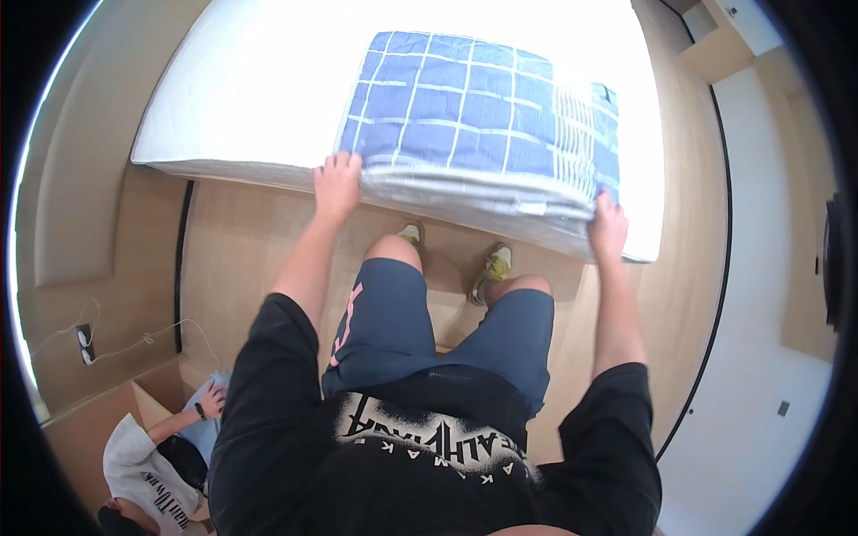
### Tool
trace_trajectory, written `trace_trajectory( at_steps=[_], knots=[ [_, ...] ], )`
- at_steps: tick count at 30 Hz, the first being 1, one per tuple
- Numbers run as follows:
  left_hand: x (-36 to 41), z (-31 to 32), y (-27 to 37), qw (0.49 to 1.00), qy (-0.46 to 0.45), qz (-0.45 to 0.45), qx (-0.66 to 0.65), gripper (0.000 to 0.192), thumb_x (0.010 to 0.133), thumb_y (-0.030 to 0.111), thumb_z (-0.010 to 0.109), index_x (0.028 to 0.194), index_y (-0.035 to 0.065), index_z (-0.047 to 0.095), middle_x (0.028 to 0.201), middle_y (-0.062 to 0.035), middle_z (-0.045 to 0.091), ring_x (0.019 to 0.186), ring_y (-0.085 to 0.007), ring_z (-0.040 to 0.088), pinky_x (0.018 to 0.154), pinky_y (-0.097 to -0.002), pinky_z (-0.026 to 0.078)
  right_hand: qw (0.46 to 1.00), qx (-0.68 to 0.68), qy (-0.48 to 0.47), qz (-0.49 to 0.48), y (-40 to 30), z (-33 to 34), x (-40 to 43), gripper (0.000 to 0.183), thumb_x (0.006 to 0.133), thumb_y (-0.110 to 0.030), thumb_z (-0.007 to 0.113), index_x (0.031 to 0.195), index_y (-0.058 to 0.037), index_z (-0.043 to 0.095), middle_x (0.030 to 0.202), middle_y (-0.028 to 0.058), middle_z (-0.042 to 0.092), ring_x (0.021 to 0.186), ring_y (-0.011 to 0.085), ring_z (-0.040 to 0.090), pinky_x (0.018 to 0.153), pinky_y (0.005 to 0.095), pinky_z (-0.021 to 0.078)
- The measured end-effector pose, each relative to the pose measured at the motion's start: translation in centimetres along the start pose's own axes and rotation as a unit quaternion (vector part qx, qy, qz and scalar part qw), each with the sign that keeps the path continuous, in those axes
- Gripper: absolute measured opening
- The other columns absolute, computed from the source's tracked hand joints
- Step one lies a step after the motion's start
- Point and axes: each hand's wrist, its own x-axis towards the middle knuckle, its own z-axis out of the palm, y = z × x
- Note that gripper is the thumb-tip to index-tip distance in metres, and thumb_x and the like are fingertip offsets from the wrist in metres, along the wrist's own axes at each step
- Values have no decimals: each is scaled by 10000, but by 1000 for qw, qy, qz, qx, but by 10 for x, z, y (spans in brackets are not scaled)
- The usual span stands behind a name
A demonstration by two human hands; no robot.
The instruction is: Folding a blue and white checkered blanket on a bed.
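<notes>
A folded blue-and-white checked quilt [446, 104] lies flat on a white mattress [255, 87]. Its near edge shows pale stacked layers, with a small white tag hanging toward the right. My left hand [338, 184] has its fingers curled over the quilt's near left corner. At the near right corner, my right hand [608, 224] grips the layered edge. Striped white lines run down the quilt's right part. Both palms are turned away, so the exact hold under the fabric is hidden.
Wooden flooring [690, 201] runs around the bed. To the lower left, another person [157, 462] sits by a wooden box-like unit [87, 429]. A thin white cable [167, 328] trails from a wall socket [85, 343]. A padded headboard panel [77, 187] stands left; a dark wall-mounted object [831, 261] is far right.
</notes>
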Motion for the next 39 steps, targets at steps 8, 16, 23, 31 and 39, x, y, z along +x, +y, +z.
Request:
trace_trajectory(
  at_steps=[8,16,23,31,39],
  knots=[
    [135,-12,-50,998,-8,-33,-59,297,635,37,673,893,83,532,980,-94,523,1022,-310,505,849,-454,395,996,0,-4,84,-51,-24,81,449,671,-68,687,1092,-79,531,1389,151,458,1116,350,502,933,482,401],
    [85,-8,-8,993,10,-69,-91,433,646,82,683,1052,51,535,1158,-144,518,1146,-354,453,963,-495,358,990,45,-113,66,-26,-23,10,813,704,-141,658,1435,-1,333,1526,232,265,1420,403,243,1136,528,255],
    [78,-36,7,981,-71,-108,-146,438,680,203,663,1074,58,535,1181,-159,507,1150,-359,449,994,-501,328,987,50,-86,125,-6,-44,20,599,723,-152,647,1299,-68,502,1402,152,439,1330,345,374,1126,539,255],
    [84,-74,116,969,43,165,-179,478,694,268,744,1100,86,570,1154,-104,522,1124,-309,474,959,-483,350,983,118,19,-142,-79,-68,49,516,734,-251,726,1206,-118,565,1274,135,516,1243,356,430,1071,516,319],
    [108,-41,144,971,-10,201,-130,465,712,299,780,1137,210,612,1099,20,553,1025,-204,514,832,-404,390,985,117,-24,-122,-106,-47,68,443,690,-260,790,1079,-173,596,967,40,529,976,227,527,891,391,412]
  ],
)
